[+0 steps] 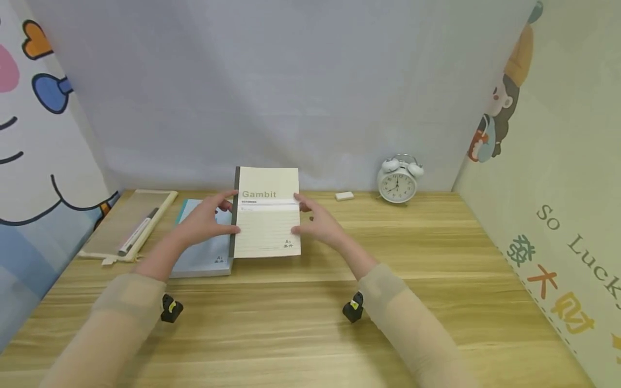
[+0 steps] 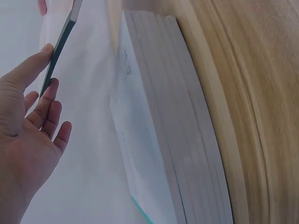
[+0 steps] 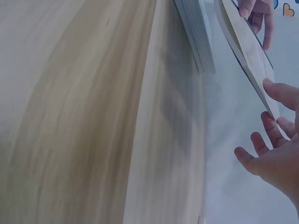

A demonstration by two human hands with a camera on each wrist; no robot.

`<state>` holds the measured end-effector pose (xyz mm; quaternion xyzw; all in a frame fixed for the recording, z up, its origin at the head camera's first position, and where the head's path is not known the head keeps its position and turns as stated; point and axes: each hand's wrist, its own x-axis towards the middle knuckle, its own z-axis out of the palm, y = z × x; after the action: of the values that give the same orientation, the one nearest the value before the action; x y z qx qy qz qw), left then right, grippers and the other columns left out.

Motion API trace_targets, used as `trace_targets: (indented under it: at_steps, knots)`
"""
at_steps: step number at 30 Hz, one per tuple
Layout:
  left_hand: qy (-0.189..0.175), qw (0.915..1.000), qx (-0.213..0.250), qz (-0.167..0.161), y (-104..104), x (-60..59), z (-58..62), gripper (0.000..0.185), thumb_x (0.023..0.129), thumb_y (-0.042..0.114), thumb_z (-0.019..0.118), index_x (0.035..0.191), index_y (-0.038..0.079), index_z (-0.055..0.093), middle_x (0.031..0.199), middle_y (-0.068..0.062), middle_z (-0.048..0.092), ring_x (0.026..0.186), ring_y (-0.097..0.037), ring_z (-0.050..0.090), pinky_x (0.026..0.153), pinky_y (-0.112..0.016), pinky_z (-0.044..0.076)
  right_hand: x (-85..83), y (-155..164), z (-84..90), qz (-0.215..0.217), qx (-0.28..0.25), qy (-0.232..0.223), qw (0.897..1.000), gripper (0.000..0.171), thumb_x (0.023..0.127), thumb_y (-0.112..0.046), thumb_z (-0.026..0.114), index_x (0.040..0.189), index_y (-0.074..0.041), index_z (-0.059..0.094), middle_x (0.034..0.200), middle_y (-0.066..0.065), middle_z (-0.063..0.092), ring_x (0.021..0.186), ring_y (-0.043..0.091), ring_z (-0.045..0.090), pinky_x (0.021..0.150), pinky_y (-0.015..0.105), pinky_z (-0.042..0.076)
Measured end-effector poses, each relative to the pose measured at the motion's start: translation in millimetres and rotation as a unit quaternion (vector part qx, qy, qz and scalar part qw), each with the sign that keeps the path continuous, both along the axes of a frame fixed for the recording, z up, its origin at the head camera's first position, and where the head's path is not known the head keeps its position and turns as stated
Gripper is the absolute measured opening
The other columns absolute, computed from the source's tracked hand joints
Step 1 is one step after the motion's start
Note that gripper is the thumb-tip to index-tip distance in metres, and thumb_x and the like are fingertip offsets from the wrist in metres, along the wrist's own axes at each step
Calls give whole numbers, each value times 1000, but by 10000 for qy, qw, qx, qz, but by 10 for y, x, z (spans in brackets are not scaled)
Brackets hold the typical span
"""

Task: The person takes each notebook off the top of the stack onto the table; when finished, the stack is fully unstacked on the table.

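A cream notebook (image 1: 268, 226) with a dark spine and "Gambit" on its cover is held up above the table in the head view. My left hand (image 1: 204, 218) pinches its spine edge between thumb and fingers. On the opposite edge, my right hand (image 1: 320, 220) pinches it the same way. Both wrist views show the notebook raised, its pages (image 3: 247, 46) slightly parted in the right one. Behind and left of it lies a stack of notebooks (image 1: 201, 248) with a light blue cover on top, partly hidden by the held notebook and my left hand.
At the table's left lies a beige mesh pouch (image 1: 118, 215) with a marker (image 1: 138, 231) on it. A white eraser (image 1: 344, 196) and a white alarm clock (image 1: 398, 183) stand along the back edge. A pale curtain (image 1: 310, 97) hangs behind the wooden table (image 1: 271, 323).
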<state>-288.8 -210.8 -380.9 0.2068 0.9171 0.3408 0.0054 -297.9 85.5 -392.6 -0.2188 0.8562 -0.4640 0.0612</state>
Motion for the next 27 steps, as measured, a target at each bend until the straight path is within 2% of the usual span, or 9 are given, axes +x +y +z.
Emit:
trace_targets:
  at_steps: [7, 15, 20, 27]
  knots:
    - [-231, 9993, -209, -210, 151, -91, -135, 89, 76, 28, 80, 146, 7, 31, 112, -13, 55, 110, -32, 48, 93, -49, 39, -29, 192, -78, 165, 178, -243, 9994, 84, 78, -10, 75, 148, -10, 30, 134, 15, 46, 126, 30, 40, 108, 48, 32]
    - [-257, 9970, -676, -286, 230, -204, -315, 82, 77, 28, 79, 144, 7, 36, 112, -12, 57, 114, -33, 45, 90, -50, 38, -109, 213, -208, 172, 1005, -88, 9947, 86, 76, -14, 79, 147, -5, 31, 125, 16, 53, 122, 29, 45, 104, 43, 37]
    - [-158, 9955, -922, -122, 246, -212, -382, 76, 76, 28, 80, 140, 10, 44, 112, -9, 59, 117, -35, 40, 92, -54, 33, -174, 209, -290, 294, 1045, 52, 9941, 86, 75, -11, 79, 146, -2, 31, 119, 15, 54, 120, 30, 45, 105, 43, 36]
    - [-111, 9931, -1151, -184, 215, -200, -450, 65, 76, 33, 79, 133, 15, 54, 111, -5, 60, 118, -32, 38, 97, -56, 28, -221, 229, -420, 554, 1442, -69, 9880, 86, 76, -19, 80, 147, -10, 33, 125, 10, 51, 123, 27, 44, 108, 40, 33]
